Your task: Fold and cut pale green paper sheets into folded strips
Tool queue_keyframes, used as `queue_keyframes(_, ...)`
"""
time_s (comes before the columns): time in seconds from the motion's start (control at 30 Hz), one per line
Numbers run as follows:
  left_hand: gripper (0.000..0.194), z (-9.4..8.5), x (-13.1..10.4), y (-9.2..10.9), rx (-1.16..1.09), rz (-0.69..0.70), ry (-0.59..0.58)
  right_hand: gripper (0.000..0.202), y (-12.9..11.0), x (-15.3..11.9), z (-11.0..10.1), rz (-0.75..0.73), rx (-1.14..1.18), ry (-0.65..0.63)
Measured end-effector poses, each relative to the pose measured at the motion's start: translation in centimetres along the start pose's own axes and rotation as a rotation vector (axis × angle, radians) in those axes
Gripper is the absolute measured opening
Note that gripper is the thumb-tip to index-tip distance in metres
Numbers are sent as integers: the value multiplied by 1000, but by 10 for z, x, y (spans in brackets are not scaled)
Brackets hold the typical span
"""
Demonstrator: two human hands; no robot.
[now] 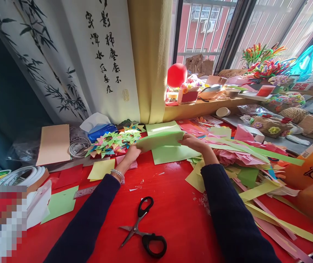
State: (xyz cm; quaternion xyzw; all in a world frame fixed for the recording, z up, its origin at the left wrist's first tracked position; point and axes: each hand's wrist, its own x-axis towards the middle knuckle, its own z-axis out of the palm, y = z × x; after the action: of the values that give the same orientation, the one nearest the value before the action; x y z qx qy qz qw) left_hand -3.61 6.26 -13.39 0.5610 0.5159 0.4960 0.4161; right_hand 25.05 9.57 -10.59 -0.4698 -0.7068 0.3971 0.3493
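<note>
A strip-shaped piece of green paper (160,141) is stretched between my two hands above the red table. My left hand (131,154), with a beaded bracelet at the wrist, pinches its left end. At the right end, my right hand (196,142) grips the paper too. Under and behind it lie larger light green sheets (170,155). Black-handled scissors (136,229) rest with spread blades nearer to me, touched by neither hand. Beside my left hand is a heap of folded paper stars (112,141) in several colours.
Pink, green and yellow paper scraps (255,157) pile up on the right. Yellow (101,170), red and green sheets and a clear ruler (84,192) lie left. Tape rolls (22,177) stand at far left. Craft items and a red balloon (177,75) crowd the windowsill.
</note>
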Motion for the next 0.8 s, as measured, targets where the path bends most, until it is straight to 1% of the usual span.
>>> queue_keyframes(0.13,31,-5,-3,5,2,-20,22,13,-2,3,2,15,62,-12)
queue_keyframes(0.27,29,-7,-5,13,-38,-23,35,14,-8,0,4,45,113,-19)
queue_keyframes(0.33,29,-9,-7,22,-77,-13,26,17,-19,-3,0,31,155,6)
queue_keyframes(0.43,33,-14,-11,43,-151,-13,-22,22,-45,-9,-8,4,234,34)
queue_keyframes(0.53,30,-21,-17,66,-206,-79,-103,11,-68,-15,-14,55,273,33)
queue_keyframes(0.6,25,-27,-21,77,-225,-144,-146,2,-77,-17,-17,111,279,49)
queue_keyframes(0.7,22,-32,-24,86,-238,-221,-177,9,-82,-17,-19,172,282,73)
queue_keyframes(0.8,20,-33,-27,91,-230,-265,-193,12,-84,-18,-19,215,277,71)
